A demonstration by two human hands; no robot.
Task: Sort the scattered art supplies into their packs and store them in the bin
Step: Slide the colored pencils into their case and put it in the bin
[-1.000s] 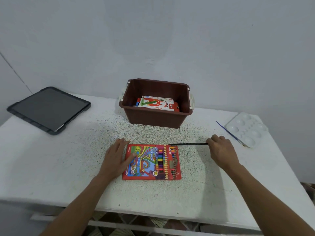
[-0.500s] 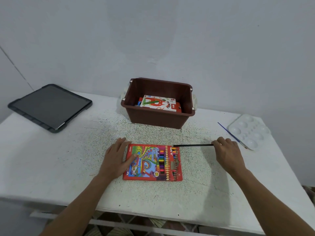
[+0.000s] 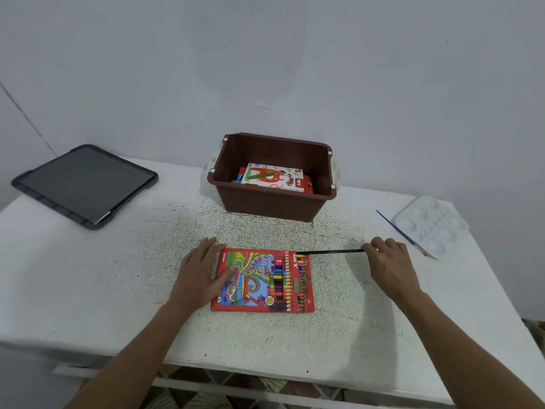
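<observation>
A red colour-pencil pack (image 3: 256, 278) lies flat on the white table, its right part showing a row of pencils. My left hand (image 3: 200, 273) rests flat on the pack's left edge, thumb on the cover. My right hand (image 3: 389, 264) pinches the end of a black pencil (image 3: 330, 252), whose tip sits at the pack's top right corner. Behind stands the brown bin (image 3: 274, 205), holding a white oil-pastel box (image 3: 271, 177) on top of another red pack.
A blue paintbrush (image 3: 398, 230) and a white paint palette (image 3: 430, 224) lie at the right, near the table's edge. A dark tablet (image 3: 84, 184) lies at the far left corner. The wall stands close behind the bin.
The black pencil's tip has stayed at the pack's top right corner while my right hand shifted slightly. My left hand has stayed on the pack.
</observation>
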